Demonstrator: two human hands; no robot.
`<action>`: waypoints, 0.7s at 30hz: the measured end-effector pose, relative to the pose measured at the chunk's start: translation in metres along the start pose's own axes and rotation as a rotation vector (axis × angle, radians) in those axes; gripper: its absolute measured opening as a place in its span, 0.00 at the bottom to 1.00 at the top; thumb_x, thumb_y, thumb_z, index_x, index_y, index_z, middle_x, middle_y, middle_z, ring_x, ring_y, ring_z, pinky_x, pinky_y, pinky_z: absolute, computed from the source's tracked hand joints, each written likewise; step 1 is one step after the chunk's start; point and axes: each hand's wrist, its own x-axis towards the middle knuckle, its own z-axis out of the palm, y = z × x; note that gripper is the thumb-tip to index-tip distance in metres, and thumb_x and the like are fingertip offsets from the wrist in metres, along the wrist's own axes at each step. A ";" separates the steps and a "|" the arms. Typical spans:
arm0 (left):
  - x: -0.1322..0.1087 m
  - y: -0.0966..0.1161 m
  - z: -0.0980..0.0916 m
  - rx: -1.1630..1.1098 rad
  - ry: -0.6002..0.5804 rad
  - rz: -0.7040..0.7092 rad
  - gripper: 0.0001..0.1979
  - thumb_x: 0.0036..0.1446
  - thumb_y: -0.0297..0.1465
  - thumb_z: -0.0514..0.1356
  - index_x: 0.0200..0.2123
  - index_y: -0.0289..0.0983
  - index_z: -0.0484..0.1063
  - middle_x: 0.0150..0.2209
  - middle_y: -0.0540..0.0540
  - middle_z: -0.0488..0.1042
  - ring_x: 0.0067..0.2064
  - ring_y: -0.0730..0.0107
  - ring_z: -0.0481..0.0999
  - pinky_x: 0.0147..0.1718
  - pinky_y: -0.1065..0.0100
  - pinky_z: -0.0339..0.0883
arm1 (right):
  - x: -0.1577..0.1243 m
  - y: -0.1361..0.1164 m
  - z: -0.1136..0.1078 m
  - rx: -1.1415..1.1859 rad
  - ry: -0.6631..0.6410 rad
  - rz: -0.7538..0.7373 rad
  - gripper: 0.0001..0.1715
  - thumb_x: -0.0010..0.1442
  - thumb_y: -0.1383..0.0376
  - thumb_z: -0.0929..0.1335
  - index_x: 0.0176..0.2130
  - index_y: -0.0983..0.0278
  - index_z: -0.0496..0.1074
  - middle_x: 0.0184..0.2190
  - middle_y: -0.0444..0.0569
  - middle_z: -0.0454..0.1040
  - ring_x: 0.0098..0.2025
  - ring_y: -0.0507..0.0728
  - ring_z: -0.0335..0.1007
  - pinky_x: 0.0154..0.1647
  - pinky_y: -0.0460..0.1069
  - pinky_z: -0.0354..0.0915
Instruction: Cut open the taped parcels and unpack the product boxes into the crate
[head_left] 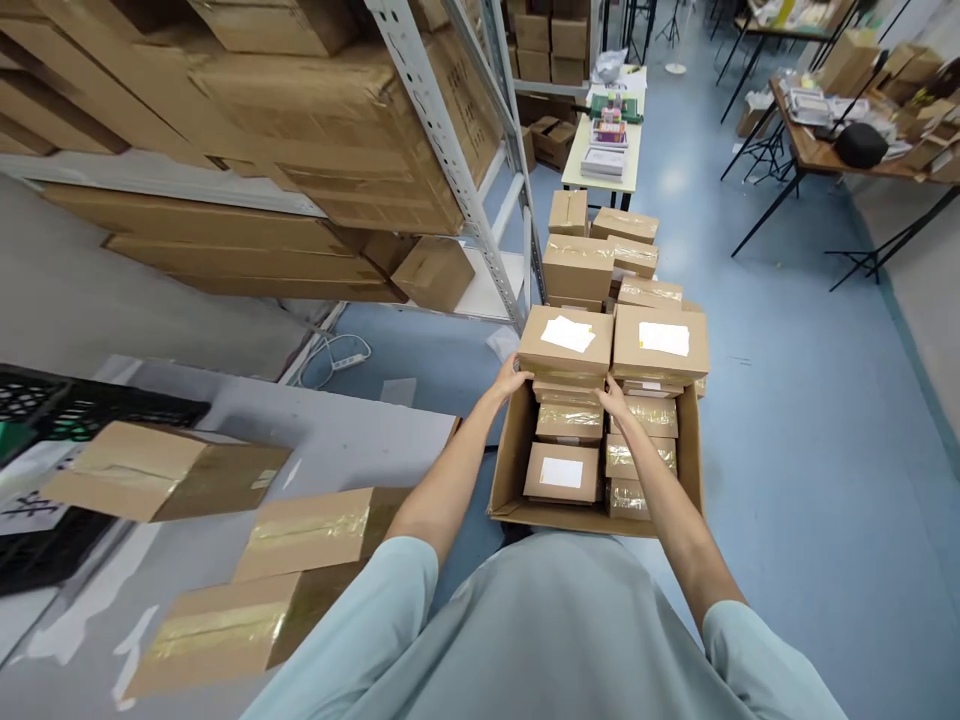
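A taped cardboard box [531, 352] with a white label sits between my hands, at the far end of a large open carton [517, 450]. My left hand [512, 378] grips its near left corner. At its near right corner is my right hand [613, 397], fingers bent around the edge beside a second labelled box [697, 362]. The undersides of both boxes are hidden. Inside the carton stand two columns of small taped boxes, including one labelled box [536, 478] at the near left.
Several boxes [577, 262] are stacked beyond the carton. A metal shelf [450, 150] with big cartons rises at left. Taped boxes [225, 620] lie on a grey surface at lower left, near a black crate [97, 395]. A power strip [349, 361] lies on the floor.
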 end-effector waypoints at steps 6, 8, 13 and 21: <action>-0.061 -0.018 -0.043 -0.051 0.044 0.120 0.44 0.49 0.23 0.70 0.72 0.42 0.74 0.78 0.36 0.68 0.81 0.41 0.64 0.80 0.40 0.60 | -0.072 -0.002 -0.016 0.063 -0.073 -0.204 0.58 0.60 0.55 0.73 0.84 0.57 0.59 0.87 0.52 0.53 0.88 0.66 0.47 0.87 0.64 0.51; -0.099 -0.030 -0.062 -0.105 0.065 0.182 0.44 0.52 0.28 0.72 0.74 0.43 0.73 0.78 0.37 0.68 0.81 0.40 0.65 0.80 0.41 0.62 | -0.112 -0.008 -0.017 0.105 -0.125 -0.297 0.58 0.62 0.55 0.72 0.85 0.53 0.57 0.86 0.49 0.56 0.88 0.65 0.49 0.87 0.64 0.52; -0.215 -0.041 -0.126 -0.168 0.249 0.247 0.41 0.61 0.43 0.73 0.76 0.45 0.72 0.79 0.38 0.69 0.80 0.42 0.68 0.79 0.46 0.64 | -0.213 -0.036 0.003 0.084 -0.291 -0.226 0.52 0.66 0.51 0.76 0.82 0.48 0.62 0.85 0.45 0.59 0.87 0.66 0.50 0.87 0.66 0.52; -0.392 -0.024 -0.283 0.109 0.857 0.271 0.34 0.66 0.52 0.70 0.72 0.50 0.77 0.73 0.50 0.77 0.77 0.48 0.73 0.79 0.47 0.64 | -0.301 -0.090 0.128 0.052 -0.901 -0.073 0.53 0.66 0.47 0.80 0.81 0.38 0.63 0.85 0.36 0.57 0.88 0.64 0.47 0.89 0.67 0.51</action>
